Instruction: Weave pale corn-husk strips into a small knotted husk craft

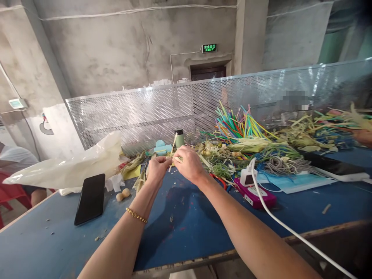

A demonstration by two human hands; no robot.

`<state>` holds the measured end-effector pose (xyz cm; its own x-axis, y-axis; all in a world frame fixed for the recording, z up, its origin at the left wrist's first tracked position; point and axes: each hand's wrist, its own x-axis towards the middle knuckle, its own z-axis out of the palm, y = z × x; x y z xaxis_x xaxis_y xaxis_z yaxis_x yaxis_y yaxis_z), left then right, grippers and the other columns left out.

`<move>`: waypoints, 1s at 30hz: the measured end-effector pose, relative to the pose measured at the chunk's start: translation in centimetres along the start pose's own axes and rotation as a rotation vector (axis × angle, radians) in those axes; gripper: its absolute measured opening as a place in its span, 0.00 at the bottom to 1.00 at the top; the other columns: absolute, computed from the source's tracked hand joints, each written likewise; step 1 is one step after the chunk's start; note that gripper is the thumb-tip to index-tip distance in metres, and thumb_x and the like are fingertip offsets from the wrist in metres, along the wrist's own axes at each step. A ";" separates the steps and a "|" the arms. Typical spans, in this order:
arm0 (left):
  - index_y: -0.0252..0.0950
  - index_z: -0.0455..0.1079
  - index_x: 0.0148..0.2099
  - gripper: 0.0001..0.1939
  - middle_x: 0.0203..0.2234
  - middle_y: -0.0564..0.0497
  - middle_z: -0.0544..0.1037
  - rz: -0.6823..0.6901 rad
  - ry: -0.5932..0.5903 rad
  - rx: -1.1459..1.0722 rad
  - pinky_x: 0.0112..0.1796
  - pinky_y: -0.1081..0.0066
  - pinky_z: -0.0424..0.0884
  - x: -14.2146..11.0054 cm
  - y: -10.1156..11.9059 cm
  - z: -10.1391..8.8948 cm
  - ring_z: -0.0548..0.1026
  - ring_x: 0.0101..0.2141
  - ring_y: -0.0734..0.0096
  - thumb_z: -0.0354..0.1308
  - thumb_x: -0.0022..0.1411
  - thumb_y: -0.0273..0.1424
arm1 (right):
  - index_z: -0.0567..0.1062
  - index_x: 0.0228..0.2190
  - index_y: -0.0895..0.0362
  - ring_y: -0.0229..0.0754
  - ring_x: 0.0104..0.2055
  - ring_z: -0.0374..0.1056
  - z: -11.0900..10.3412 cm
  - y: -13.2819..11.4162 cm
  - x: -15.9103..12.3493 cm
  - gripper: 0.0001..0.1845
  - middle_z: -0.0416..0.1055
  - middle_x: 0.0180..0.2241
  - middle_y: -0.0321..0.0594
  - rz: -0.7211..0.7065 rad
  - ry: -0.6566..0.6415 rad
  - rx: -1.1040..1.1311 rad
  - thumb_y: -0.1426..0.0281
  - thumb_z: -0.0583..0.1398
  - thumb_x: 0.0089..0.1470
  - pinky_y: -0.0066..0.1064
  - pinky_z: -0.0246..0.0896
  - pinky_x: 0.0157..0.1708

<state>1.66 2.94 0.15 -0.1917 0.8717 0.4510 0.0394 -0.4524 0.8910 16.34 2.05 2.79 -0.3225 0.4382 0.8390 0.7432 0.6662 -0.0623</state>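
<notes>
My left hand (157, 169) and my right hand (188, 162) meet above the middle of the blue table. Between their pinched fingertips runs a thin pale strip (174, 142), which looks like dried corn husk; one end sticks up and a short end hangs below. Both hands are closed on it. Behind them stands a green bottle (179, 138) with a black lid, close to a light-blue roll (163, 149). To the right of my right hand lies a heap of dried husks and green strands (221, 157).
A black phone (90, 198), a small wooden gourd-shaped piece (123, 194) and a plastic bag (75, 166) lie left. Right are colourful pipe cleaners (241, 124), a purple power strip (255, 193) with a white cable, and a blue mask (299, 182). A perforated metal screen (145, 116) stands behind.
</notes>
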 end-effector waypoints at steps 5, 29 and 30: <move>0.33 0.75 0.22 0.14 0.15 0.55 0.69 0.001 -0.035 -0.039 0.24 0.72 0.55 -0.3 0.5 0.5 0.61 0.20 0.77 0.72 0.42 0.38 | 0.77 0.26 0.56 0.50 0.46 0.66 -0.6 0.8 0.0 0.07 0.79 0.34 0.43 0.102 0.031 -0.075 0.75 0.63 0.55 0.39 0.50 0.45; 0.33 0.74 0.21 0.16 0.18 0.51 0.72 -0.051 -0.246 -0.184 0.28 0.71 0.60 -0.7 1.3 0.6 0.65 0.23 0.75 0.74 0.41 0.40 | 0.72 0.43 0.60 0.48 0.41 0.74 -0.4 0.5 0.2 0.07 0.80 0.39 0.49 0.388 -0.173 0.073 0.75 0.55 0.65 0.32 0.54 0.35; 0.33 0.75 0.21 0.17 0.18 0.51 0.73 -0.064 -0.256 -0.200 0.28 0.71 0.61 -0.7 1.3 0.5 0.66 0.23 0.75 0.74 0.40 0.40 | 0.72 0.43 0.59 0.48 0.41 0.74 -0.3 0.5 0.2 0.07 0.79 0.39 0.48 0.389 -0.170 0.081 0.74 0.55 0.65 0.32 0.54 0.35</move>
<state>2.39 1.81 1.05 0.0659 0.9070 0.4159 -0.1633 -0.4014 0.9012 16.82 2.29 3.07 -0.1246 0.7550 0.6438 0.7826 0.4736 -0.4040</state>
